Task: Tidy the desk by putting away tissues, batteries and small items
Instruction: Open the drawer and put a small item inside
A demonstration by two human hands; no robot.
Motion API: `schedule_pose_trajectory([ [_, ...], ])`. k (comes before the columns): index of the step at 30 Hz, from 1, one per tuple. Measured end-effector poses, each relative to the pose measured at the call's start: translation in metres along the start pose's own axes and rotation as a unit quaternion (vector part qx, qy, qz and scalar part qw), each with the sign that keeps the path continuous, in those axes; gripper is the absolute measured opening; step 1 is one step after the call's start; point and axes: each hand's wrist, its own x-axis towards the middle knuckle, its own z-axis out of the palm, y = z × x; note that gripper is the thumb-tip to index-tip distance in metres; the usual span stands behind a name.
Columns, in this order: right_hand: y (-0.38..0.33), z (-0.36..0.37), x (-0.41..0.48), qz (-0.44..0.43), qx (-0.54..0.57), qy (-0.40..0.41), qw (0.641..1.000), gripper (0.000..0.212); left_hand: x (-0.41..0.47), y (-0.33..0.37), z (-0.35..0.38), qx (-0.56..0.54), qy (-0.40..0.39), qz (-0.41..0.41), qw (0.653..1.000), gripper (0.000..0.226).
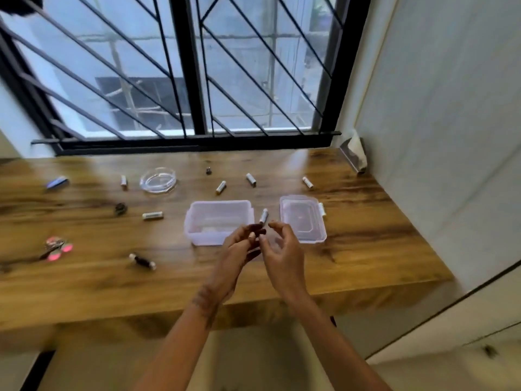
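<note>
A white battery (264, 216) stands tilted between a clear plastic box (194, 221) and its lid (303, 218). Its lower end is pinched in the fingertips of my left hand (239, 255). My right hand (282, 255) hovers just to the right of it with fingers apart, holding nothing. Several more batteries lie loose on the wooden desk (366, 244), among them one left of the box (152, 215), one behind it (221, 187) and one far right (308, 182). A crumpled tissue (355, 153) sits in the back right corner.
A glass dish (158, 180) stands at the back left of the box. A blue item (57, 182), a dark ring-like piece (120, 208), pink-tipped items (57, 246) and a dark spool with white ends (142, 261) lie on the left. A wall bounds the right side.
</note>
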Motion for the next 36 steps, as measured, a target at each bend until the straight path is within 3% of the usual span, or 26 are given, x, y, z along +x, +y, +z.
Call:
schedule_pose_trajectory([
  [5,0.002,0.029,-0.048,0.1,0.083,-0.018,0.991,0.013,-0.036,-0.03,-0.048,-0.047,0.032,-0.069,0.996,0.027],
  [8,0.024,0.05,-0.077,0.246,0.165,0.022,0.955,0.009,-0.064,-0.066,-0.073,-0.073,0.061,-0.129,0.987,0.031],
  [11,0.058,0.072,-0.11,0.44,0.292,0.018,0.849,0.009,-0.091,-0.11,-0.096,-0.163,0.129,-0.219,0.953,0.036],
  [14,0.085,0.084,-0.131,0.55,0.415,0.051,0.724,0.04,-0.102,-0.148,-0.121,-0.283,0.172,-0.284,0.9,0.046],
  [16,0.098,0.091,-0.134,0.574,0.444,0.087,0.683,0.064,-0.102,-0.167,-0.138,-0.338,0.203,-0.289,0.873,0.061],
  [20,0.122,0.102,-0.12,0.536,0.49,0.091,0.681,0.131,-0.085,-0.183,-0.155,-0.425,0.258,-0.26,0.828,0.087],
  [23,0.129,0.102,-0.11,0.511,0.498,0.103,0.693,0.126,-0.073,-0.19,-0.164,-0.465,0.26,-0.223,0.816,0.099],
  [27,0.14,0.104,-0.107,0.503,0.476,0.117,0.712,0.116,-0.062,-0.19,-0.168,-0.482,0.25,-0.199,0.816,0.098],
  [32,0.148,0.106,-0.108,0.492,0.485,0.136,0.71,0.135,-0.059,-0.191,-0.173,-0.494,0.256,-0.213,0.803,0.101],
  [36,0.141,0.105,-0.109,0.493,0.493,0.127,0.706,0.11,-0.059,-0.191,-0.174,-0.498,0.268,-0.215,0.796,0.105],
])
